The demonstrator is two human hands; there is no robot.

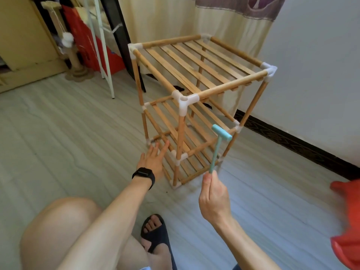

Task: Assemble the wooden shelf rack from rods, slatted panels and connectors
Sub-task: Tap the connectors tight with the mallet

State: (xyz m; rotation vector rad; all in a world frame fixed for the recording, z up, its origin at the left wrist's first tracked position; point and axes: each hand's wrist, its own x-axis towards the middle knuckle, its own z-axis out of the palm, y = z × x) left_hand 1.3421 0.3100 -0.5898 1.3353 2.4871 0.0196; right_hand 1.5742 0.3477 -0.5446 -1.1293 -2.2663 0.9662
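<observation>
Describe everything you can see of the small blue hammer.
The hammer is small, pale blue-green and looks plastic: a short cylindrical head set crosswise on a slim handle. It stands nearly upright, head up, leaning slightly right. The right hand pinches the handle's bottom end. Behind it is the wooden rack's lower right side.

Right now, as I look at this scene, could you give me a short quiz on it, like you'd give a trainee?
1. True or false: the right hand pinches the light-blue hammer at the lower end of its handle.
2. The left hand is: A) gripping a rod; B) open, fingers stretched toward the lower part of the wooden rack; C) flat on the floor.
3. Fill in: the empty socket of the white connector at the rack's near top corner faces ___.
Key: 1 true; 2 B; 3 up.
</observation>
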